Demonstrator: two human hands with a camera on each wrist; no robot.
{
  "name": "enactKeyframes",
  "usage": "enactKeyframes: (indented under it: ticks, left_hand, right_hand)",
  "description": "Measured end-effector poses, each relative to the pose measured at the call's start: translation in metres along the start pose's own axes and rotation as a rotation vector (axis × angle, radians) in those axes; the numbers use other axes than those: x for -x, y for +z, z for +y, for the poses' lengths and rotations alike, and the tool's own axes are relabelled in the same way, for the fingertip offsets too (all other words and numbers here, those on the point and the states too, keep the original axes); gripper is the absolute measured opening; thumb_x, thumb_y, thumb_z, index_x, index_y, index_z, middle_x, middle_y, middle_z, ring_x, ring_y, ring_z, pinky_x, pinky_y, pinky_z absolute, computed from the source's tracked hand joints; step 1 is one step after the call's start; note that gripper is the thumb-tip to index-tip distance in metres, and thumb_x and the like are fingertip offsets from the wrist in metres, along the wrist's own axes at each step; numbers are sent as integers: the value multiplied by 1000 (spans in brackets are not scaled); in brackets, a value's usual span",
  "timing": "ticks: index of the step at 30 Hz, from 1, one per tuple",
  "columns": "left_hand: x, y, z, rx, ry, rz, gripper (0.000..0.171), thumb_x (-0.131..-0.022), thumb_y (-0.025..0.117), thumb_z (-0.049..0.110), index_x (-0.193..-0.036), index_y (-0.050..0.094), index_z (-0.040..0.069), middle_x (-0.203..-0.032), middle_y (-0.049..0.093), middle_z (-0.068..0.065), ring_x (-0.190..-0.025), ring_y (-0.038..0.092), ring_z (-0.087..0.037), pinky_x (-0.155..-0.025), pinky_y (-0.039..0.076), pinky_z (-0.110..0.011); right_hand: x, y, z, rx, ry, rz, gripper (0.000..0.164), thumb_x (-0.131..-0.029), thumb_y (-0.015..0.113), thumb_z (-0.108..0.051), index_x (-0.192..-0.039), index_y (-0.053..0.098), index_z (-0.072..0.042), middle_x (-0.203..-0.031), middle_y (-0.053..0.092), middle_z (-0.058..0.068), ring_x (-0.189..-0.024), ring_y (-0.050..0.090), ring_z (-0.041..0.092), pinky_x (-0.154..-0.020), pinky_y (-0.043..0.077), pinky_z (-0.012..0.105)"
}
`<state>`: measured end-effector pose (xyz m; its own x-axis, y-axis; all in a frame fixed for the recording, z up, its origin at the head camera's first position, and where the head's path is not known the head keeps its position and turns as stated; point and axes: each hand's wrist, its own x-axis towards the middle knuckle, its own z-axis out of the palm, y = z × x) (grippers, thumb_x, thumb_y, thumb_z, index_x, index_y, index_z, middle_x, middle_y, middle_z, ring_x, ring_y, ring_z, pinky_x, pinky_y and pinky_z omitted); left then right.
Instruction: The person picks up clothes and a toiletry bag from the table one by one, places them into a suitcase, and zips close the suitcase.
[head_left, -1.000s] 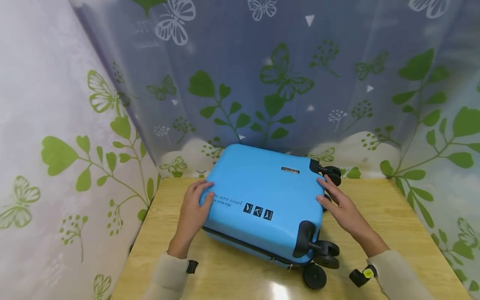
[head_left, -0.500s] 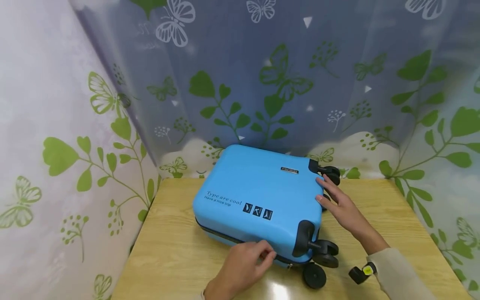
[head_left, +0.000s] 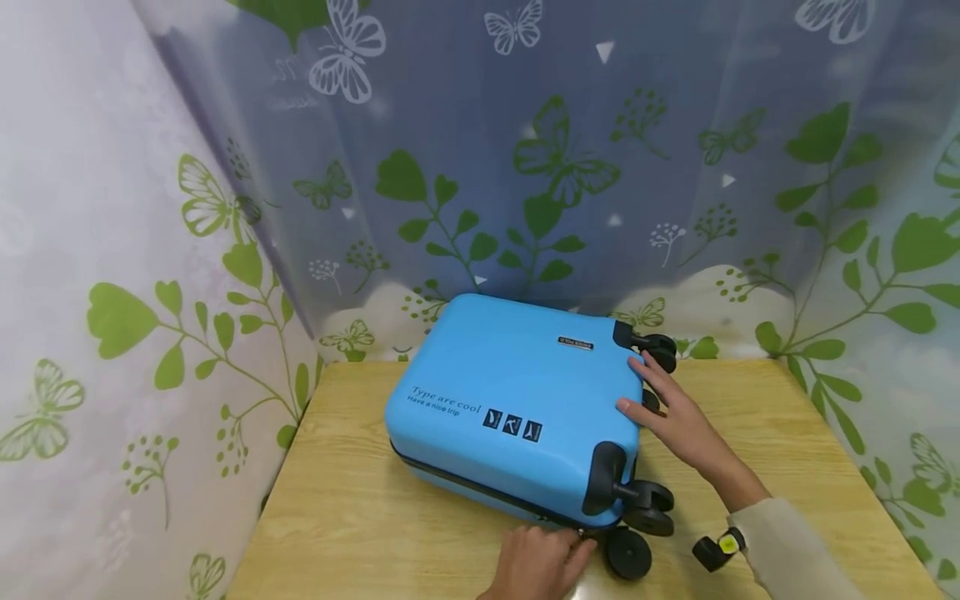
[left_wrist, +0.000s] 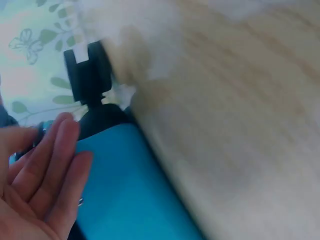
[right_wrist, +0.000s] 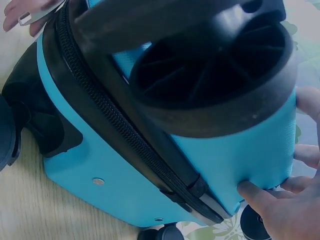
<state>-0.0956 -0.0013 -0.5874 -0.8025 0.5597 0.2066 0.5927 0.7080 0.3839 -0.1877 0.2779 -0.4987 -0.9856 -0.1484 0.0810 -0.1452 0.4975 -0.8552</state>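
Observation:
A light blue hard-shell suitcase (head_left: pixel 517 375) lies flat, its black wheels to the right. At its near right corner, my left hand (head_left: pixel 536 562) is by the zipper (right_wrist: pixel 107 102). A metal zipper pull (right_wrist: pixel 31 18) shows at the left fingertips in the right wrist view, and the thumb and fingers seem to pinch it. In the left wrist view the left hand's fingers (left_wrist: pixel 55 165) lie bent together against the suitcase side. My right hand (head_left: pixel 678 425) rests on the wheel-end edge of the shell with fingers spread, thumb on top.
The suitcase stands on a light wooden table (head_left: pixel 337 500). Caster wheels (head_left: pixel 628 553) stick out at the wheel end, close to both hands. Behind and beside the table hang curtains (head_left: pixel 465 167) printed with leaves and butterflies.
My left hand has left the far left edge of the suitcase and moved right along the near side to the zipper at the corner. The right hand stays at the wheel end.

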Motion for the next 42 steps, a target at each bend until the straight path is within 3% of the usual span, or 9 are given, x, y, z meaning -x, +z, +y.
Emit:
enactKeyframes:
  ticks: [5,8,17,22,27,31,34,38,42]
  left_hand:
    - [0,5,-4,17,-10,48,36,-106,71,30,-71,71,22,-51,34,17,-44,19,6,-42,17,-15]
    - [2,3,-10,-16,37,97,33,-103,74,27,-71,70,22,-50,37,18,-44,18,9,-42,16,-13]
    - [18,-11,-43,-181,148,311,32,-92,86,30,-66,68,25,-51,55,16,-46,28,8,-45,11,-12]
    - [21,-19,-56,-161,131,293,30,-100,80,36,-73,71,25,-55,58,17,-48,32,9,-46,13,-11]
    - [30,-31,-79,-74,-15,282,24,-102,77,41,-84,80,26,-66,70,19,-53,44,14,-50,29,-6]
    - [42,-59,-115,6,-246,357,17,-100,78,28,-84,83,22,-70,75,14,-58,56,9,-55,43,-13]
    - [44,-89,-143,99,-435,470,16,-104,73,20,-93,84,16,-78,80,8,-68,70,-4,-60,55,-23]
    - [35,-125,-166,292,-567,563,29,-114,60,27,-131,75,9,-123,80,-7,-111,76,-28,-86,64,-46]
    - [19,-145,-170,547,-580,450,58,-118,45,46,-164,46,11,-165,51,-17,-147,53,-41,-114,50,-63]
  right_hand:
    - [0,0,-1,14,-19,-2,80,-110,68,-32,-175,25,-18,-185,0,15,-167,5,55,-121,21,85]
    - [-1,0,-1,25,-26,4,79,-110,67,-31,-175,25,-17,-185,2,16,-166,6,56,-120,21,85]
    - [-3,2,0,-4,-37,-15,78,-112,64,-29,-175,23,-12,-184,0,19,-165,10,57,-118,38,76]
    - [-2,1,0,2,-26,-3,78,-111,65,-29,-175,23,-13,-184,0,19,-164,12,58,-119,38,75]
    - [-1,2,-1,18,-13,8,79,-110,68,-32,-175,26,-15,-184,2,18,-165,12,57,-121,31,80]
    - [-1,3,-1,25,-9,13,79,-109,70,-32,-174,28,-18,-184,5,17,-165,13,56,-120,26,83]
    - [-1,2,-1,17,-16,14,78,-109,70,-31,-174,30,-18,-184,5,18,-165,14,56,-120,26,83]
    - [-3,0,1,-2,-28,23,70,-111,66,-30,-173,33,-17,-183,10,19,-165,16,55,-121,25,82]
    - [-5,0,5,-20,-30,24,67,-113,62,-29,-172,34,-15,-182,14,20,-164,17,55,-123,23,80]
